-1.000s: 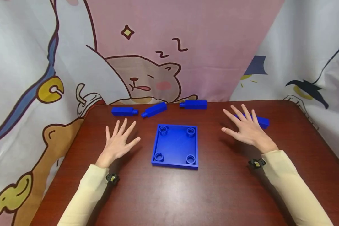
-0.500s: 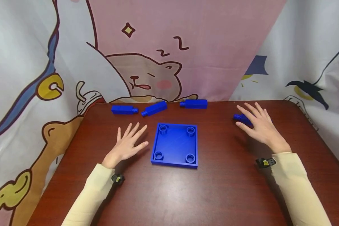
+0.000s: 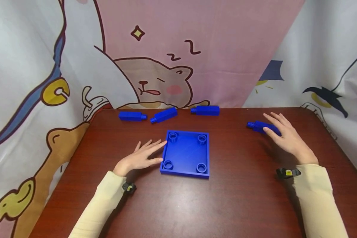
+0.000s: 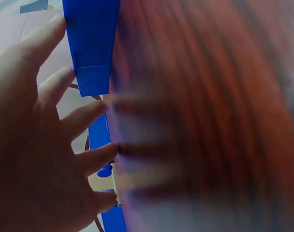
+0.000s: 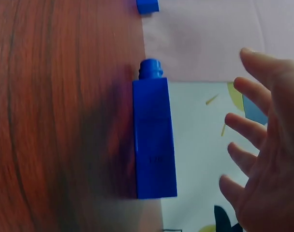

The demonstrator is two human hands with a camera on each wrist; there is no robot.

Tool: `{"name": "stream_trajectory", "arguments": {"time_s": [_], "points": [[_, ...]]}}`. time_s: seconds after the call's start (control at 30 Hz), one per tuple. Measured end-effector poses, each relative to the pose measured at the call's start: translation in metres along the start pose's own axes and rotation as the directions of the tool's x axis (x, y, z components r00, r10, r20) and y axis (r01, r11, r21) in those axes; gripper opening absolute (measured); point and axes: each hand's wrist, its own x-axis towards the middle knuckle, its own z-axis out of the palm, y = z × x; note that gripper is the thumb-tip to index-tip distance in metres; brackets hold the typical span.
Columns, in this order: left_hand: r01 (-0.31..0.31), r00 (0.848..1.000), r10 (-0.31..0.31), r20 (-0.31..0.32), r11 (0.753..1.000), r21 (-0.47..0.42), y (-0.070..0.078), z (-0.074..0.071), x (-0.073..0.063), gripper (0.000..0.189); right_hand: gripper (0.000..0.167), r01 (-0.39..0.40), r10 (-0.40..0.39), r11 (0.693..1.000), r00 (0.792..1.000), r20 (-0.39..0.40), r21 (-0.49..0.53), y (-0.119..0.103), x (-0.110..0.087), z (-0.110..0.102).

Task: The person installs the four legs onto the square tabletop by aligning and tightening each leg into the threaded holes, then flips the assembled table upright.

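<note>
A square blue tray-like plate [image 3: 185, 152] with a raised rim and a round socket in each corner lies mid-table. My left hand [image 3: 138, 159] is at its left side, fingers extended, thumb and index fingertips right at the rim. In the left wrist view the plate [image 4: 91, 48] shows edge-on beside the fingers. My right hand [image 3: 288, 138] hovers over a blue square peg [image 3: 258, 126] with a narrower ribbed end pointing left. Its fingers are spread and slightly bent, holding nothing; the right wrist view shows the peg [image 5: 154, 140] apart from the fingers.
Along the back edge of the brown table [image 3: 232, 198] lie three similar blue pegs: one at left [image 3: 131, 116], a slanted peg [image 3: 165, 115], and another peg [image 3: 206, 110]. A patterned cloth [image 3: 226, 49] hangs right behind the table.
My left hand has moved right to the plate's left rim. My right hand has shifted right and lowered over the right-hand peg, uncovering its ribbed end. Plate and pegs lie as before.
</note>
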Motion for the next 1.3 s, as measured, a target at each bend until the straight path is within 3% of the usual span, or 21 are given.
{"name": "stream_trajectory", "arguments": {"time_s": [0.33,0.67,0.9,1.03,1.3], "points": [[0.039,0.998,-0.038,0.041,0.999,-0.031,0.006,0.005,0.007,0.071,0.058,-0.054,0.052,0.998,0.998,0.033,0.04,0.017,-0.013,-0.004],[-0.027,0.999,0.028,0.02,0.998,-0.053,0.017,0.01,0.024,0.074,0.056,-0.102,0.102,0.995,0.995,0.002,0.021,0.046,-0.025,-0.004],[-0.036,0.998,0.04,0.04,0.994,-0.105,0.02,0.012,0.031,0.073,0.055,-0.233,0.232,0.971,0.972,0.036,0.048,0.058,-0.029,-0.003],[-0.041,0.998,0.046,0.04,0.994,-0.1,0.019,0.013,0.034,0.073,0.049,-0.284,0.286,0.955,0.958,-0.005,0.086,0.063,-0.028,0.0],[-0.05,0.998,0.053,0.023,0.992,-0.117,0.019,0.014,0.033,0.072,0.043,-0.294,0.307,0.946,0.948,-0.087,0.139,0.07,-0.027,0.006]]}}
